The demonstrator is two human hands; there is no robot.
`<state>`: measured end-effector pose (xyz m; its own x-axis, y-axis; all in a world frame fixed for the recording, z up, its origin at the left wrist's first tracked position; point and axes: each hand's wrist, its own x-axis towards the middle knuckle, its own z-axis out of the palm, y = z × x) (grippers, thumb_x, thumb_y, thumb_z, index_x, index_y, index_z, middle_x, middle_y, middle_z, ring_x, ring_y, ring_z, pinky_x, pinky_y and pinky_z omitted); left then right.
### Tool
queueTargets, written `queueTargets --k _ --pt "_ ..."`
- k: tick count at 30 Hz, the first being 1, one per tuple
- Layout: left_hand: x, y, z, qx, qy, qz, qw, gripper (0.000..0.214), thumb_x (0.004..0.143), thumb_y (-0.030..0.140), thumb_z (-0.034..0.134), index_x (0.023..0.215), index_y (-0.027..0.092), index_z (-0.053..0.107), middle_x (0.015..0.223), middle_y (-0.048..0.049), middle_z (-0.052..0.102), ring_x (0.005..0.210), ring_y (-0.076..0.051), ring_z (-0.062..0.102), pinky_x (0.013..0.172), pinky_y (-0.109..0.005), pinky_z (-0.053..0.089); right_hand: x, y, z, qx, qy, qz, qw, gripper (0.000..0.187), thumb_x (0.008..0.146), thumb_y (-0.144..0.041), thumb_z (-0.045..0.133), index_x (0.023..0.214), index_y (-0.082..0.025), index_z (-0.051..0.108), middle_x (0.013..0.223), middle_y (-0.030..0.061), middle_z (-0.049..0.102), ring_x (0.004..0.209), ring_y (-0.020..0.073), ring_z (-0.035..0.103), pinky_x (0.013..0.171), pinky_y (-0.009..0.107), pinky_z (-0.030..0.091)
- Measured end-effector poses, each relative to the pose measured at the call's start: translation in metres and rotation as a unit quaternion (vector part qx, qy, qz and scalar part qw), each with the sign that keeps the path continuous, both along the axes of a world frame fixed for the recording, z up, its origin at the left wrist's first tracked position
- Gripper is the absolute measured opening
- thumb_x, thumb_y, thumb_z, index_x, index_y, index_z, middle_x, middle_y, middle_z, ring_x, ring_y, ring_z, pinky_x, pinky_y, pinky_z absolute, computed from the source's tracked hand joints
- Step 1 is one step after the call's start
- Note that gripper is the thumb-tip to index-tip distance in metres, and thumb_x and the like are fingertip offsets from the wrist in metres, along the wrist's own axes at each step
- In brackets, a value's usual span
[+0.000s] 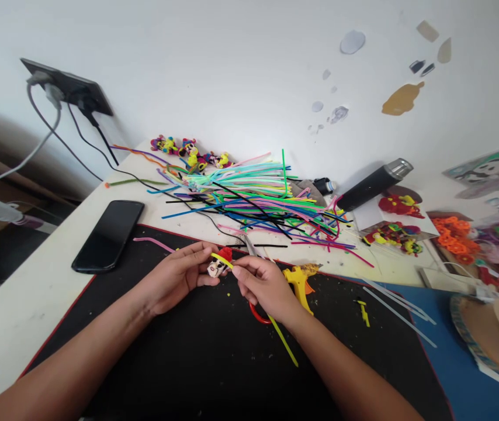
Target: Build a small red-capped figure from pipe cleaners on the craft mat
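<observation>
My left hand (175, 280) pinches a small craft figure (218, 264) with a pale face and a red top. My right hand (264, 286) is closed on a yellow pipe cleaner (282, 339) that wraps around the figure's head and trails down past my wrist. Both hands hover over a black mat (214, 356). A yellow glue gun (300, 280) lies just right of my right hand. Red-handled scissors (256, 313) lie partly hidden under that hand.
A heap of coloured pipe cleaners (253, 199) fills the table behind the hands. A black phone (108, 235) lies at left, a dark bottle (374, 184) at right. Finished figures (190, 152) line the wall. Craft trays (472, 240) and clear glue sticks (398, 307) sit at right.
</observation>
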<state>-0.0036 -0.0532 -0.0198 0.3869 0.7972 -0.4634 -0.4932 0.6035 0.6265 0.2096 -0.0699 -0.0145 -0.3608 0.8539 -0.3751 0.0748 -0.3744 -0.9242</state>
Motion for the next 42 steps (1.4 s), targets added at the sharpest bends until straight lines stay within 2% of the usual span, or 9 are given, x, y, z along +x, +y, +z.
queueTargets --k 14,21,24,27,29,33,38,40,42 --pt "0.000 0.001 -0.004 0.009 0.017 0.035 0.999 0.013 0.083 0.019 0.084 0.091 0.015 0.074 0.091 -0.0055 0.071 0.075 -0.013 0.065 0.067 -0.022 0.061 0.003 0.002 0.010 0.021 -0.010 -0.024 0.999 0.039 0.090 -0.057 0.067 0.094 -0.018 0.067 0.057 -0.0065 0.054 0.040 0.0069 0.040 0.042 0.022 0.029" --pt "0.005 0.000 -0.004 -0.009 0.025 0.010 1.000 0.023 0.086 0.016 0.078 0.108 0.014 0.076 0.100 -0.0083 0.071 0.078 -0.014 0.063 0.065 -0.022 0.058 0.001 0.003 0.009 0.023 0.005 -0.027 0.999 0.040 0.089 -0.058 0.067 0.092 -0.018 0.066 0.055 -0.0070 0.053 0.039 0.0066 0.039 0.042 0.022 0.027" --pt "0.003 0.002 -0.003 -0.005 0.034 0.010 0.999 0.021 0.089 0.025 0.074 0.108 0.016 0.074 0.099 -0.0080 0.069 0.080 -0.016 0.062 0.063 -0.023 0.055 0.002 0.004 0.011 0.018 0.021 -0.044 0.999 0.038 0.090 -0.055 0.068 0.092 -0.017 0.067 0.054 -0.0071 0.052 0.040 0.0062 0.038 0.042 0.022 0.026" --pt "0.001 0.001 0.001 0.071 0.099 0.017 0.992 0.030 0.091 0.042 0.072 0.109 0.018 0.071 0.090 -0.0050 0.065 0.077 -0.017 0.059 0.058 -0.023 0.049 0.005 0.005 0.012 0.003 0.039 -0.074 0.996 0.035 0.090 -0.052 0.071 0.090 -0.017 0.067 0.052 -0.0077 0.049 0.039 0.0058 0.036 0.041 0.021 0.024" --pt "-0.001 -0.001 0.004 0.171 0.217 0.019 0.961 0.034 0.088 0.045 0.075 0.110 0.020 0.070 0.082 -0.0009 0.061 0.072 -0.015 0.055 0.058 -0.023 0.044 0.007 0.005 0.012 -0.011 0.044 -0.091 0.995 0.035 0.089 -0.051 0.072 0.088 -0.017 0.067 0.049 -0.0086 0.047 0.039 0.0058 0.035 0.041 0.021 0.024" --pt "0.001 -0.005 0.007 0.328 0.443 0.033 0.834 0.032 0.088 0.039 0.074 0.116 0.024 0.069 0.077 0.0024 0.054 0.073 -0.017 0.054 0.067 -0.025 0.044 0.009 0.002 0.009 -0.027 0.053 -0.096 0.994 0.034 0.089 -0.050 0.072 0.087 -0.017 0.067 0.046 -0.0096 0.045 0.036 0.0055 0.032 0.040 0.021 0.023" --pt "0.003 -0.007 0.000 0.433 0.567 -0.007 0.701 0.033 0.093 0.042 0.067 0.123 0.027 0.071 0.095 -0.0054 0.066 0.091 -0.025 0.063 0.079 -0.031 0.048 0.006 -0.002 0.008 -0.021 0.036 -0.068 0.997 0.034 0.091 -0.051 0.069 0.090 -0.017 0.068 0.045 -0.0102 0.045 0.035 0.0055 0.032 0.040 0.021 0.025" --pt "0.003 -0.006 -0.003 0.450 0.587 -0.019 0.673 0.031 0.096 0.043 0.065 0.121 0.029 0.074 0.106 -0.0090 0.070 0.101 -0.028 0.064 0.085 -0.033 0.049 0.003 -0.002 0.010 -0.016 0.018 -0.055 0.998 0.036 0.092 -0.053 0.067 0.089 -0.017 0.068 0.045 -0.0099 0.045 0.034 0.0058 0.033 0.040 0.021 0.026" --pt "0.002 -0.006 -0.005 0.460 0.593 -0.027 0.660 0.028 0.096 0.041 0.065 0.119 0.030 0.076 0.110 -0.0105 0.072 0.105 -0.030 0.063 0.087 -0.034 0.050 0.001 -0.002 0.011 -0.014 0.005 -0.045 0.999 0.038 0.092 -0.055 0.066 0.088 -0.017 0.067 0.045 -0.0098 0.046 0.034 0.0060 0.034 0.040 0.021 0.027"
